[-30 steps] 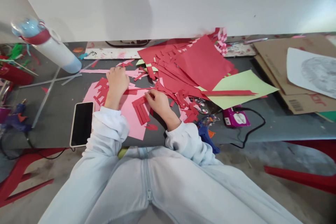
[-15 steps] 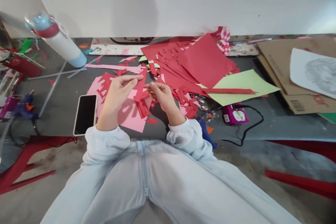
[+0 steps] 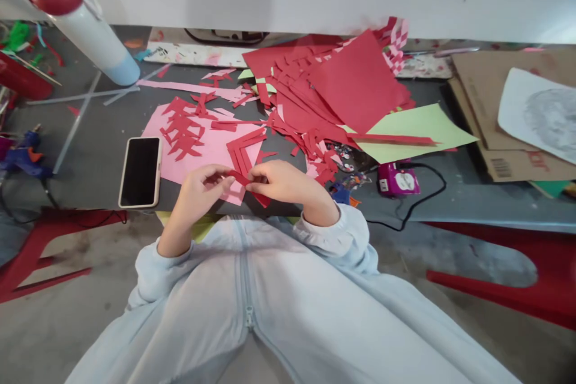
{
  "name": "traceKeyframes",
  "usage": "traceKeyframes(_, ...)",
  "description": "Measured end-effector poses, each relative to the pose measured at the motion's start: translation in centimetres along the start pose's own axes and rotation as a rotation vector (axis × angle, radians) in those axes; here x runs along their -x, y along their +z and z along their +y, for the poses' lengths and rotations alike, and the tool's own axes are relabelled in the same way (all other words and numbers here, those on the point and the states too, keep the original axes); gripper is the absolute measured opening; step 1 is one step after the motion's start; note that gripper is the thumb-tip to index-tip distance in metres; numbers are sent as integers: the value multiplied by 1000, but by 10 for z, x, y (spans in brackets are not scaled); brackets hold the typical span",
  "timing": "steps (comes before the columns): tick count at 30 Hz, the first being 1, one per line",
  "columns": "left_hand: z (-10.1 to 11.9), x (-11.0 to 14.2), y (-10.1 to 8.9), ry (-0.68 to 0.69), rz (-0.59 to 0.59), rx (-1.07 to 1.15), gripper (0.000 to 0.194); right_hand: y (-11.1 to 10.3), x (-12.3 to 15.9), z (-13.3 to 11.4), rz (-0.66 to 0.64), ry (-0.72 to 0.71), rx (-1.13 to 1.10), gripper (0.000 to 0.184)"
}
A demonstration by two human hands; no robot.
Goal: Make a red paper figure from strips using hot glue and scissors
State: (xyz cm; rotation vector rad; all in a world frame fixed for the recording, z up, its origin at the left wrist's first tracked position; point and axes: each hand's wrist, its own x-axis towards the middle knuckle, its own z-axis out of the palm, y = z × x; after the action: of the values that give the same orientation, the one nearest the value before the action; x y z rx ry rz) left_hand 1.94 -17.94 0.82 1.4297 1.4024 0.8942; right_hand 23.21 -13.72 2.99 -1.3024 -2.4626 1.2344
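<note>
Between my two hands, close to the table's front edge, is a red paper strip [image 3: 239, 177]. My left hand [image 3: 203, 189] pinches its left end between thumb and fingers. My right hand [image 3: 281, 181] grips the other end, its fingertips partly hidden. Under and beyond the strip lies a sheet of pink paper [image 3: 180, 167], with cut red paper pieces [image 3: 183, 132] spread on its left part. Several red strips [image 3: 240, 153] lie at an angle on its right part, just beyond my hands.
A phone [image 3: 140, 173] lies left of the pink sheet, with a white and blue bottle [image 3: 96, 42] behind it. Red sheets [image 3: 355, 81], red scraps [image 3: 315, 153] and a light green sheet [image 3: 414, 126] are to the right. Glue guns [image 3: 27, 156] and a black cable [image 3: 425, 207] flank the work area.
Both hands have come down toward the front edge with the red strip, which now lies more sideways between them. The view has tilted and shifted a little.
</note>
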Motion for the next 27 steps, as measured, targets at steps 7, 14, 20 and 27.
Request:
traceKeyframes(7,-3,16,10,-35,-3,-60,23,11,11,-1,-113,9,13,19)
traceKeyframes(14,-3,20,13,-83,71,16,24,24,14,11,135,91,-218,22)
traceKeyframes(20,-6,24,10,-109,-9,-14,28,28,13,18,227,104,-268,18)
traceKeyframes(27,-6,23,8,-123,-16,38,29,26,16,20,164,132,-284,20)
